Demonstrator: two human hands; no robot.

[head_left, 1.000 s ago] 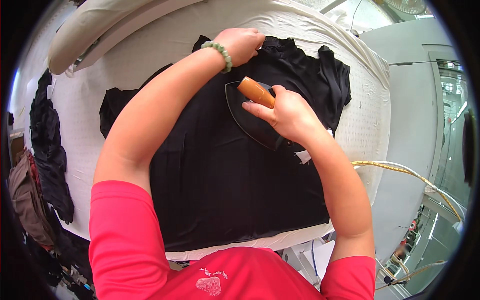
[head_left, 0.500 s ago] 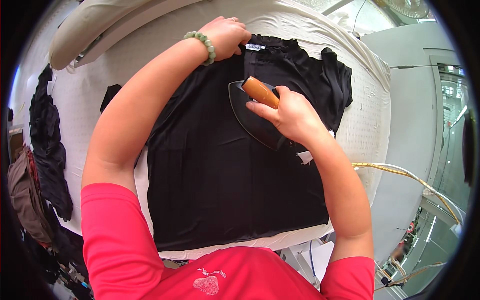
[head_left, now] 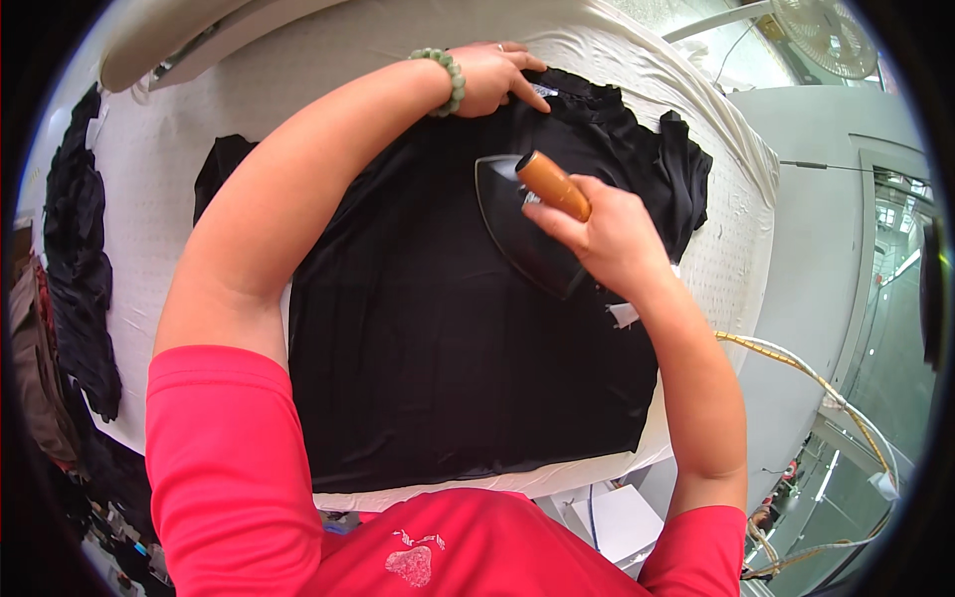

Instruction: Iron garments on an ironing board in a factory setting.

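Black shirt point(head_left: 428, 388) lies spread on a white cloth-covered table point(head_left: 741, 234); it serves as landmark. Iron point(head_left: 509, 221) sits on the shirt's upper right part, below the collar. Right hand point(head_left: 622, 234) is closed around the iron's orange handle point(head_left: 554, 186). Left hand point(head_left: 487, 80) is at the shirt's top edge, fingers spread, fingertips at the fabric beside a small white neck label point(head_left: 544, 91). Green bead bracelet point(head_left: 453, 78) circles the left wrist.

Containers: a white boxy thing point(head_left: 627, 527) below the shirt's hem may be one; contents cannot be made out.

Hidden or unclear: iron's underside out of sight, its right side behind the hand. Left forearm covers part of the shirt's left side; the left sleeve shows beyond it. A white scrap point(head_left: 624, 315) at the shirt's right side is partly behind the right forearm. Dark clothes point(head_left: 80, 259) left of the shirt and a brown cloth point(head_left: 35, 373) farther left run into the black rim. Fan point(head_left: 826, 38), beyond the shirt's upper right, is partly cut off.
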